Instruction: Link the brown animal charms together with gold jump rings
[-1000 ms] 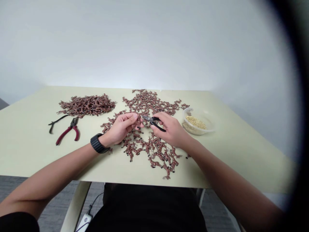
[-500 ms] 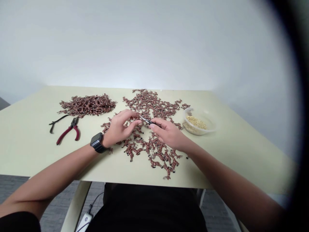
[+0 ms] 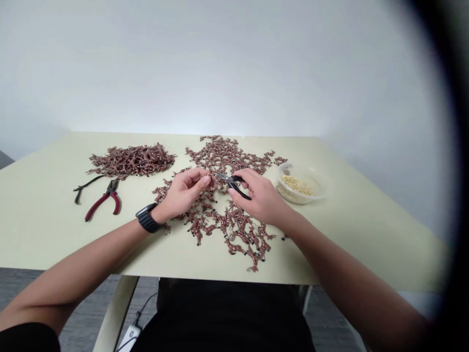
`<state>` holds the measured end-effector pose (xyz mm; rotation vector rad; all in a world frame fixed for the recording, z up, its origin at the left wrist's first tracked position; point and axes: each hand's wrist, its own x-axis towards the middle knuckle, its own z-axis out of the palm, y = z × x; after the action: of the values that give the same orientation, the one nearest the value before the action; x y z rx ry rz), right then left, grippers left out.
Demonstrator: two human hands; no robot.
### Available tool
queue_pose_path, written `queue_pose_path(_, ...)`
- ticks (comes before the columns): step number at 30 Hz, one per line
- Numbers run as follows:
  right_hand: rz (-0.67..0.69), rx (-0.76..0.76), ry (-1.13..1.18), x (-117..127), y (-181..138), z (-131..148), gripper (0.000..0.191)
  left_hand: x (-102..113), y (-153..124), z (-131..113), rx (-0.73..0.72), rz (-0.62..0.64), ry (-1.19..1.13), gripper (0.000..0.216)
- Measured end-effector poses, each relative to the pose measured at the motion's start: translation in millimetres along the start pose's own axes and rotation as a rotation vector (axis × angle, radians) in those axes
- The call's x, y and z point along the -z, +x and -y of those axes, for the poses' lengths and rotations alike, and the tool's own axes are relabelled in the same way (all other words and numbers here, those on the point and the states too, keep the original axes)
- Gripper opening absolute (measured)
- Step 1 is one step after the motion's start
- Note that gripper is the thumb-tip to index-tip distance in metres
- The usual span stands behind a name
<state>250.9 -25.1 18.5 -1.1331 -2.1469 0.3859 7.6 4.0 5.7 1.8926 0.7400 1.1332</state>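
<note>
In the right grip (image 3: pixel 258 195), a bare hand closed around the handles: slim grey-metal pliers with black handles (image 3: pixel 230 179), held over the middle of a pale yellow-green counter (image 3: pixel 164 259), with tips directed toward the left grip (image 3: pixel 185 193). Cannot tell surely if parted or together at these tips. In the left grip, also a bare hand, with thumb and fingers closed in a pinch: a small brown piece (image 3: pixel 210 173), mostly hidden by the fingers and just beside the plier tips; too small for telling its exact form. Around the left wrist, a black watch with dark band (image 3: pixel 148 218).

Under and around both hands, many small brown deer-shaped figures (image 3: pixel 227 154), spread in a loose layer from near the back edge to near the front edge. Farther left, apart from these, a dense heap of similar brown figures (image 3: pixel 134 160). Before this heap, lying with handles spread, dark-headed pliers with red handles (image 3: pixel 97 206); near them, at their left, a thin black bent tool (image 3: pixel 90 183). Near the right grip, at its right, a round clear plastic bowl (image 3: pixel 318 197), with many tiny gold-coloured pieces (image 3: pixel 296 185) inside.
</note>
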Motion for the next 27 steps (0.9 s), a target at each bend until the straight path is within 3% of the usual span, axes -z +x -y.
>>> queue_pose_path(10,-0.043,0.159,-0.146,-0.2,-0.7,-7.9,0.031,1.3,1.2,-1.9,0.042,0.015,-0.094,0.028)
queue_pose_path(27,-0.009,0.142,-0.137,1.7,-0.5,-5.4,0.032,2.5,1.2,1.4,0.045,0.016,-0.038,0.031)
